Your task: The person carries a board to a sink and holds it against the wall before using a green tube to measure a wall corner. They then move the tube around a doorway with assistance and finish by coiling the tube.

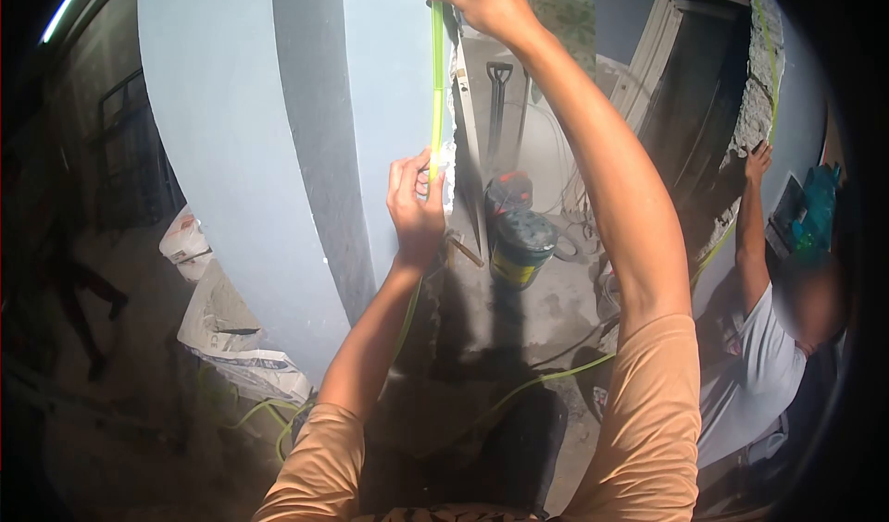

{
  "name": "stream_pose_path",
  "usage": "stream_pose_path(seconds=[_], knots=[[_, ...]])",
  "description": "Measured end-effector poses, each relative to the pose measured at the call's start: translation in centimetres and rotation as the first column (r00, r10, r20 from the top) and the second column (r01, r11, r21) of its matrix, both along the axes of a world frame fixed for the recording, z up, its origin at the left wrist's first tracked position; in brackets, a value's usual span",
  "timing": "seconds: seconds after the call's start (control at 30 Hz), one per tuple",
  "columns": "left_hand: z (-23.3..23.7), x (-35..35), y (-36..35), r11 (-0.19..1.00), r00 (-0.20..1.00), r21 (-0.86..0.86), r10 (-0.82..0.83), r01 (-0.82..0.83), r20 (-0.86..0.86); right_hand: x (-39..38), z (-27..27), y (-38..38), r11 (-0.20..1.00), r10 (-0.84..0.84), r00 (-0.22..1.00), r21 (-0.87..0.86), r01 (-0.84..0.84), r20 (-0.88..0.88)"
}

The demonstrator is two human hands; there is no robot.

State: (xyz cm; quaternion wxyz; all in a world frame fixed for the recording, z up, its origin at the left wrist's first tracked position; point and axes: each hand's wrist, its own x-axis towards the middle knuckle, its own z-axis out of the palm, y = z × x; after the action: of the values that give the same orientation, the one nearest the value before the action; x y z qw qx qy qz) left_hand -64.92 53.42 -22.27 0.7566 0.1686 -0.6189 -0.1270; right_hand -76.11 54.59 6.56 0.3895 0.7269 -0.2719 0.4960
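A thin yellow-green hose (438, 64) runs upright along the broken edge of a blue-grey wall (394, 78). My right hand (483, 2) pinches it near the top of the view. Lower down, my left hand (417, 203) is closed around the same hose, its fingers curled beside the wall edge. The section between my hands looks straight, and a lighter part begins roughly halfway. Below my left hand the hose passes behind my forearm. Rough white plaster (449, 166) shows along the edge beside my left hand.
At right, a co-worker's raised hand (758, 159) touches a rough wall edge where yellow-green hose also runs. A dark bucket (525, 244) stands on the floor beyond the opening, near a shovel (497, 96). Torn bags (245, 337) lie at left. Loose hose (546, 377) crosses the floor.
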Motion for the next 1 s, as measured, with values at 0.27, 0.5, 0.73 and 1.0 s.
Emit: stream_pose_path(seconds=[0.27, 0.5, 0.73, 1.0], knots=[[0.0, -0.1, -0.2, 1.000, 1.000, -0.014, -0.006, 0.005, -0.009, 0.1, 0.0, 0.2, 1.000, 0.027, 1.000, -0.004, -0.027, 0.010], [0.0, -0.1, -0.2, 0.999, 0.999, 0.000, -0.034, 0.034, -0.027, -0.1, 0.6, -2.2, 0.990, -0.016, 0.999, -0.139, 0.021, 0.038], [0.4, -0.2, -0.1, 0.999, 0.999, 0.023, -0.034, 0.034, -0.023, 0.2, 0.9, -1.7, 0.991, -0.026, 0.998, -0.127, 0.034, 0.060], [1.0, -0.2, 0.0, 1.000, 0.999, 0.014, -0.022, 0.023, -0.025, 0.2, 1.5, -2.2, 0.987, -0.022, 0.998, -0.159, 0.030, 0.053]])
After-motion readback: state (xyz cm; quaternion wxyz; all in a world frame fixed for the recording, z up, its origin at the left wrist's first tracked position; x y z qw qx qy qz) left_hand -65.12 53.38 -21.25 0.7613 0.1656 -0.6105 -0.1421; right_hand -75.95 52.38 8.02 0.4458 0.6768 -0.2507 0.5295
